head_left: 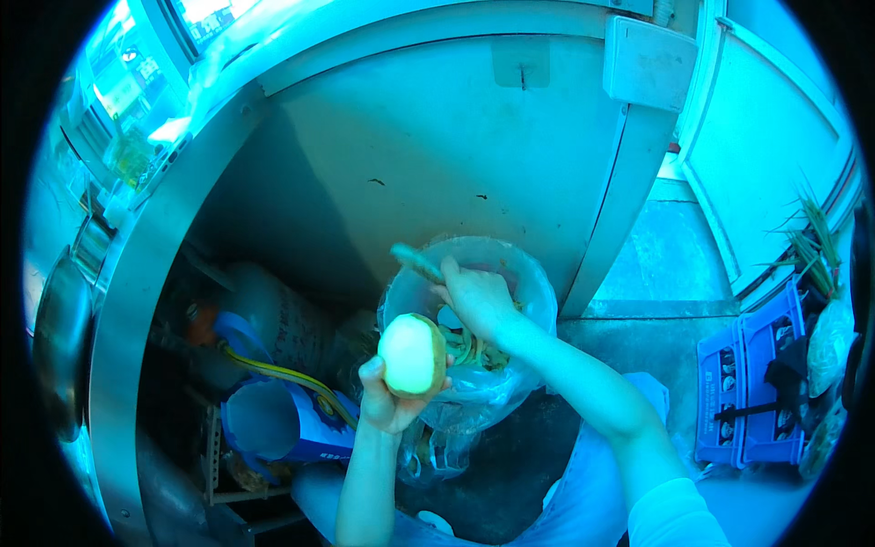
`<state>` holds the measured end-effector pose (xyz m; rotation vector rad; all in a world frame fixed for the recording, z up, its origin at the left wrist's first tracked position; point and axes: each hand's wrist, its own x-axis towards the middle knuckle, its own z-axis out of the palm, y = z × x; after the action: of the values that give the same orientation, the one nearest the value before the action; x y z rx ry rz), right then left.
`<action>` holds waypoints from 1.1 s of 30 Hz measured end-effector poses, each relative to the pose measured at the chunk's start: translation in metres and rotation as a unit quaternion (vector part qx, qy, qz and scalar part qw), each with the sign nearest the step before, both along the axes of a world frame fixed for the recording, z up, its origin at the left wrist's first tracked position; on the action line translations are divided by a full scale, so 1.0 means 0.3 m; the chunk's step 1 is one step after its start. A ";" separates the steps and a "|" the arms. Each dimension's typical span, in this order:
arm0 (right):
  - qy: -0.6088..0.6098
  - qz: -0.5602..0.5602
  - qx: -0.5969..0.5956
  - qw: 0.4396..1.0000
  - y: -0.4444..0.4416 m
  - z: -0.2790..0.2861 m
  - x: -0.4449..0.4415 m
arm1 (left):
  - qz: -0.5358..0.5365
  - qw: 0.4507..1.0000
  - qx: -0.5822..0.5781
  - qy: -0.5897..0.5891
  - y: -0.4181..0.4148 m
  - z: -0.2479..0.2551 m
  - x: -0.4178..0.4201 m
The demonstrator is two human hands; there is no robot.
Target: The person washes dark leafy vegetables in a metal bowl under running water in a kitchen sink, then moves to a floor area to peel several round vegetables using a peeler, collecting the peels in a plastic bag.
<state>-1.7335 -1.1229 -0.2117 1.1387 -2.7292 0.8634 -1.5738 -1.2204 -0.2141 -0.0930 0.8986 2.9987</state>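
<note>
A large, round, partly peeled vegetable or fruit [410,352] rests in my left hand [388,403], its pale flesh upward and a strip of darker skin along the right side. My right hand [482,301] grips a slim hand tool [417,262], whose end sticks out to the upper left; its working part is largely hidden by the hand. Both hands are over a round bin lined with a clear plastic bag [540,287]. Long peelings [472,349] lie inside it. The tool and the vegetable are apart.
A metal panel [437,150] stands behind the bin. To the left are a cylinder [273,308], a yellow hose [273,369] and a blue container [263,420] under a metal counter edge [130,328]. Blue bottle crates [748,390] stand at the right.
</note>
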 end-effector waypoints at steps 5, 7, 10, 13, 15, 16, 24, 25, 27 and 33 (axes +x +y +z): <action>-0.113 -0.007 -0.325 0.939 0.058 0.125 0.061 | 0.055 0.995 0.086 -0.022 0.004 0.000 -0.004; -0.219 0.111 -0.433 0.867 0.083 0.202 0.136 | 0.084 0.994 0.037 -0.052 0.015 0.031 -0.013; -0.227 0.212 -0.451 0.837 0.079 0.181 0.239 | 0.103 0.990 -0.067 -0.067 0.050 0.079 -0.019; -0.220 0.218 -0.425 0.851 0.071 0.156 0.251 | 0.100 0.987 -0.112 -0.059 0.054 0.087 -0.012; -0.223 0.203 -0.441 0.846 0.067 0.150 0.250 | 0.090 0.990 -0.107 -0.031 0.049 0.072 -0.012; -0.223 0.191 -0.471 0.832 0.053 0.140 0.248 | 0.089 0.990 -0.106 -0.031 0.050 0.068 -0.014; -0.392 0.025 -0.459 0.797 0.001 0.089 0.112 | 0.038 0.984 -0.165 -0.054 0.034 0.020 0.023; -0.321 -0.015 -0.410 0.854 -0.003 0.024 0.049 | 0.019 0.984 -0.171 -0.041 0.041 0.024 0.014; -0.248 -0.031 -0.305 0.919 -0.003 -0.033 -0.013 | -0.056 0.989 -0.136 0.033 0.039 0.042 0.006; 0.163 -0.009 -0.138 0.977 0.038 0.011 0.000 | -0.074 0.993 0.065 0.071 0.009 0.019 -0.004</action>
<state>-1.7336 -1.1115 -0.2083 1.0859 -2.2727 0.9239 -1.5749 -1.2176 -0.2083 0.1812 0.6814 2.9436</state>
